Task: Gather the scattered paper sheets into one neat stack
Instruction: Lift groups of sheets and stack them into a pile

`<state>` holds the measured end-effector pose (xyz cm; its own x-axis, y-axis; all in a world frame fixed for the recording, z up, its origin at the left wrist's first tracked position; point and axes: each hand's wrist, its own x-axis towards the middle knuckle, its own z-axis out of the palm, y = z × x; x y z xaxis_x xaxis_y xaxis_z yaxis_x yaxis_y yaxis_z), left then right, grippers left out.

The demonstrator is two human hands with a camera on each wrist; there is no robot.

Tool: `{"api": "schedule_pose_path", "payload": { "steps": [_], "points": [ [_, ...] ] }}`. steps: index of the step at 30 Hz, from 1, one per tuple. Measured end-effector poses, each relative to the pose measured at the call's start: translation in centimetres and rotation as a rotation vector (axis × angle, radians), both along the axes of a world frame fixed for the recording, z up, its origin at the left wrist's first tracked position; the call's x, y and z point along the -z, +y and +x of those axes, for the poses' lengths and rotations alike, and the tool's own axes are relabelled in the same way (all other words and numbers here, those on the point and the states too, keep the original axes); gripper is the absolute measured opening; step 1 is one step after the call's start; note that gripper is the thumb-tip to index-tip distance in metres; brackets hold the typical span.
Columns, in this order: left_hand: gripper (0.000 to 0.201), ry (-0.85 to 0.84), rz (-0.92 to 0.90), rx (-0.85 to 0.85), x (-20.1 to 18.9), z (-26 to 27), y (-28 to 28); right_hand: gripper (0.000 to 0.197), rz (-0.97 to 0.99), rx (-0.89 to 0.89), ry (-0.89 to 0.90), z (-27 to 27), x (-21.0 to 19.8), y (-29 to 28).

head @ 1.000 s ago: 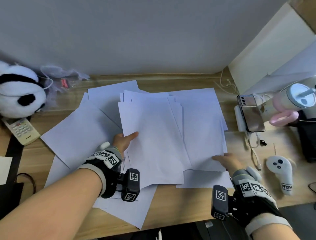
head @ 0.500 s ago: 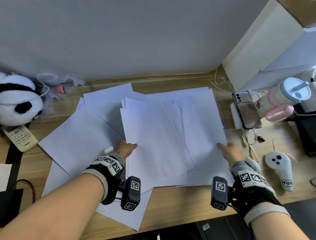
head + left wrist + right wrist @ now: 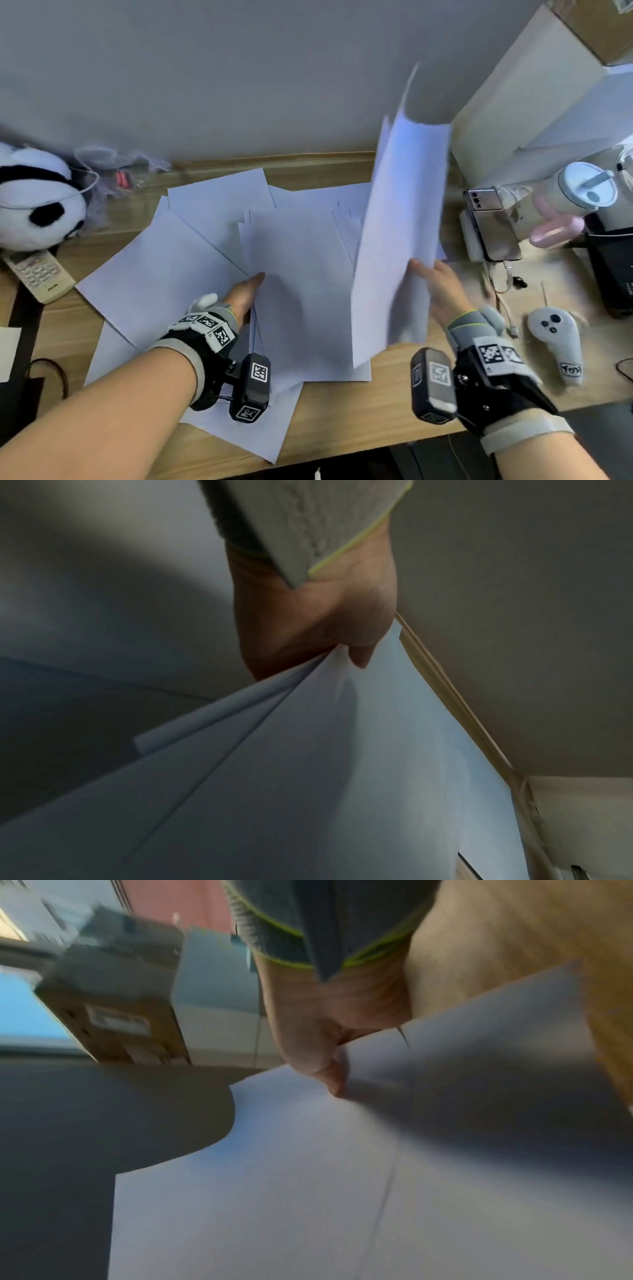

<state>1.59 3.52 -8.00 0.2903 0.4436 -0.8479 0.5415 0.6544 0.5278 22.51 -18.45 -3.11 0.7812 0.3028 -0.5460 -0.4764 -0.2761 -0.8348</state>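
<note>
White paper sheets lie fanned over the wooden desk (image 3: pixel 342 421). My left hand (image 3: pixel 245 294) pinches the left edge of the middle pile of sheets (image 3: pixel 301 291), thumb on top; in the left wrist view that hand (image 3: pixel 329 631) grips several sheet edges (image 3: pixel 308 750). My right hand (image 3: pixel 438 284) grips a few lifted sheets (image 3: pixel 400 222) by their right edge, raised nearly upright above the desk and blurred. The right wrist view shows the thumb (image 3: pixel 322 1066) pressed on those sheets (image 3: pixel 308 1177). More loose sheets (image 3: pixel 161 274) spread out to the left and toward me.
A panda plush (image 3: pixel 34 202) and a remote control (image 3: pixel 37 275) sit at the left. On the right are a phone (image 3: pixel 489 226), a tumbler with a straw (image 3: pixel 579 192), cables, a white game controller (image 3: pixel 555 335) and a cardboard box (image 3: pixel 534 102).
My right hand has taken hold of the right-hand sheets and swung them up off the desk until they stand nearly upright. The left hand stays on the middle pile's edge.
</note>
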Motion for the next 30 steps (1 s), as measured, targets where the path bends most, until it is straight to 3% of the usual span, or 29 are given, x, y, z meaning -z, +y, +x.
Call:
{"api": "schedule_pose_path", "payload": {
  "steps": [5, 9, 12, 14, 16, 18, 20, 21, 23, 24, 27, 30],
  "points": [
    [0.080, 0.018, 0.000, -0.090, 2.6, -0.5, 1.2, 0.016, -0.172, -0.212, 0.129, -4.6, 3.4, 1.9],
    [0.057, -0.073, -0.046, -0.053, -1.2, 0.4, 0.4, 0.029, -0.332, -0.340, 0.116, -5.9, 4.6, 2.6],
    [0.040, -0.066, 0.039, 0.096, -1.2, 0.4, -0.2, 0.039, -0.365, -0.409, 0.147, -5.5, 4.4, 2.7],
    [0.039, 0.012, 0.135, 0.176, -0.7, 0.4, -0.4, 0.035, -0.329, -0.285, 0.159, -4.2, 4.3, 2.6],
    [0.039, 0.069, 0.196, 0.201, -0.2, 0.4, -0.4, 0.020, -0.241, -0.004, 0.175, -2.3, 4.2, 2.5],
    [0.038, 0.090, 0.219, 0.193, 0.3, 0.5, -0.2, 0.023, -0.164, 0.228, 0.213, -0.3, 4.5, 2.2],
    [0.038, 0.096, 0.225, 0.192, 0.6, 0.6, 0.0, 0.012, -0.041, 0.365, 0.268, 1.1, 4.5, 2.1],
    [0.038, 0.101, 0.223, 0.188, 0.6, 0.7, 0.0, 0.016, 0.023, 0.408, 0.301, 1.6, 4.6, 2.2],
    [0.037, 0.096, 0.218, 0.186, 0.6, 0.8, 0.1, 0.045, 0.108, 0.448, 0.390, 2.3, 4.5, 2.5],
    [0.038, 0.093, 0.208, 0.185, 0.6, 0.8, 0.1, 0.051, 0.141, 0.428, 0.425, 2.3, 4.4, 2.9],
    [0.039, 0.091, 0.172, 0.183, 0.8, 0.7, 0.4, 0.045, 0.110, 0.234, 0.470, 1.8, 4.8, 4.2],
    [0.042, 0.079, 0.121, 0.175, 0.7, 0.5, 0.4, 0.028, -0.038, 0.109, 0.396, 0.6, 5.4, 5.6]
  ]
}}
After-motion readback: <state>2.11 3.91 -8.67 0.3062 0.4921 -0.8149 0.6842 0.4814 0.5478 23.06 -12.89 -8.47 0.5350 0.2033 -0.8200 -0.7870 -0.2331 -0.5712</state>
